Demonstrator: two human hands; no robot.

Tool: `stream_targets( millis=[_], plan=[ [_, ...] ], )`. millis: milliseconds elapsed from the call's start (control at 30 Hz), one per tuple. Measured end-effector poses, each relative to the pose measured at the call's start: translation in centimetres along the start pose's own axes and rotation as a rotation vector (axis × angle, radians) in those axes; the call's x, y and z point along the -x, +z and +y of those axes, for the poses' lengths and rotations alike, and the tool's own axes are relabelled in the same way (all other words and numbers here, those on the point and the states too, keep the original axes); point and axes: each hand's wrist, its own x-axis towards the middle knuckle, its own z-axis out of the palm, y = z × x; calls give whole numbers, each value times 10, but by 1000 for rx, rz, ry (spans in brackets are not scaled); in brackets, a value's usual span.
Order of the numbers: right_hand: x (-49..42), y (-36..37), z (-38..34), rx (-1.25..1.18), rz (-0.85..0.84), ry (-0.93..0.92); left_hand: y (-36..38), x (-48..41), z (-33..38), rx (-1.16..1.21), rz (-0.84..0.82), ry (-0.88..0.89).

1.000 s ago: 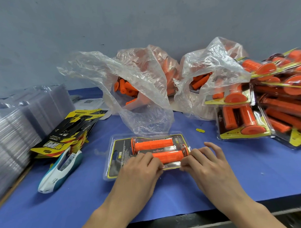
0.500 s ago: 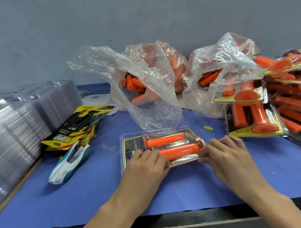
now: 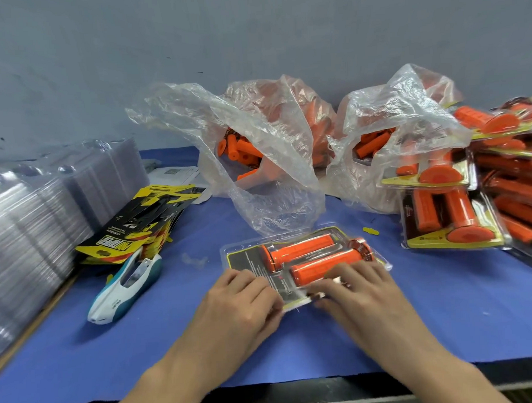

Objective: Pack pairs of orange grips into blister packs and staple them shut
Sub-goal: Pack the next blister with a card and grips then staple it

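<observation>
The blister pack (image 3: 245,260) lies on the blue tabletop (image 3: 449,303) near its front edge, with two orange grips (image 3: 299,250) inside. The left hand (image 3: 241,304) pinches its near edge, hiding that corner. The right hand (image 3: 361,294) (motion-blurred) covers the nearer grip's end; I cannot tell its hold.

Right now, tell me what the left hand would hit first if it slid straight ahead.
The left hand, holding the blister pack, would likely meet the orange grips inside it first.
</observation>
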Motion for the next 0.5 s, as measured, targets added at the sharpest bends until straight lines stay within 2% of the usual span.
stream_targets(
  millis=[133, 200, 300, 367, 500],
  plan=[
    [-4, 7, -19, -111, -129, -111, 2, 3, 11, 55, 32, 27],
    [-7, 6, -16, -174, -164, -87, 0, 8, 3, 118, 23, 47],
    [-7, 1, -3, -402, -215, -29, -2, 14, -17, 151, -23, 105],
    [-6, -1, 4, -484, -218, -17, -5, 15, -26, 173, -29, 83],
    [-4, -3, 6, -283, -170, -50, -11, 13, -17, 173, -46, 107]
  ],
)
